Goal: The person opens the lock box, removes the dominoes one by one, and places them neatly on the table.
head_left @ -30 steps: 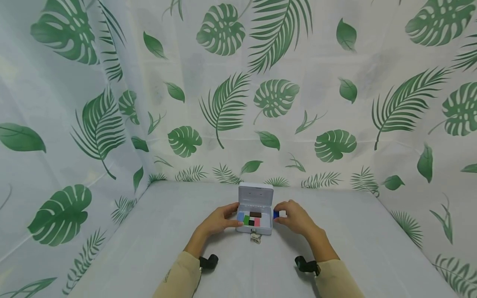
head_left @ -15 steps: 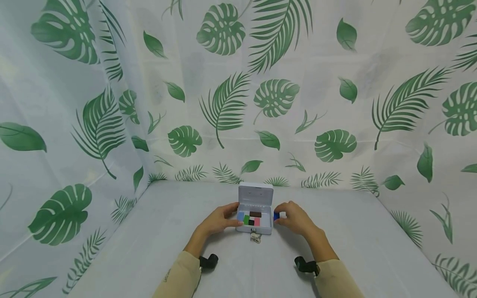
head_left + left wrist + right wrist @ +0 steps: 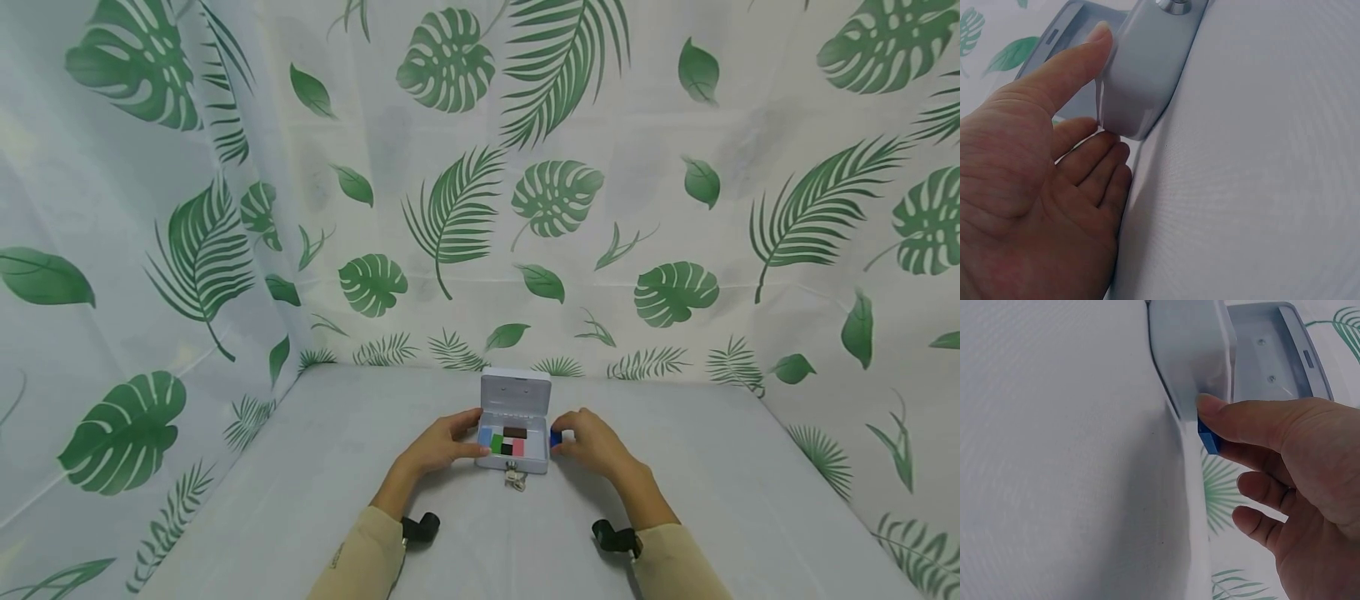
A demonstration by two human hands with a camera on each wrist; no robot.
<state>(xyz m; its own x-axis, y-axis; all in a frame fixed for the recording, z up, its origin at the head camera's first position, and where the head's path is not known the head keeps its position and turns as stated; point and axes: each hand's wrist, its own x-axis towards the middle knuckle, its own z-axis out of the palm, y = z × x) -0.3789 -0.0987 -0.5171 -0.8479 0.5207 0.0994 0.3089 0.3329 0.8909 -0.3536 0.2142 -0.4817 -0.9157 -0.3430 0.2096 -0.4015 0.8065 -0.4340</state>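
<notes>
A pale grey cash box (image 3: 538, 465) stands with its lid (image 3: 514, 393) raised. Inside lie several flat blocks: light blue, green (image 3: 497, 443), black, pink (image 3: 518, 447) and dark brown (image 3: 515, 432). Keys (image 3: 515, 480) hang at the front lock. My left hand (image 3: 442, 442) is at the box's left end; its thumb rests on the rim and its fairly straight fingers touch the side. My right hand (image 3: 596, 442) pinches a blue block (image 3: 1209, 437) between thumb and index finger, close beside the box's right wall. The remaining right fingers are loosely bent, and the thumb partly hides the block.
A white cloth covers the table (image 3: 300, 500). Behind and to the left hang white curtains (image 3: 465, 333) printed with green leaves. Each wrist wears a black camera, and both sleeves are beige.
Almost nothing moves. The right hand lowers very slightly with the blue block still pinched beside the box; the left hand and the box keep their place.
</notes>
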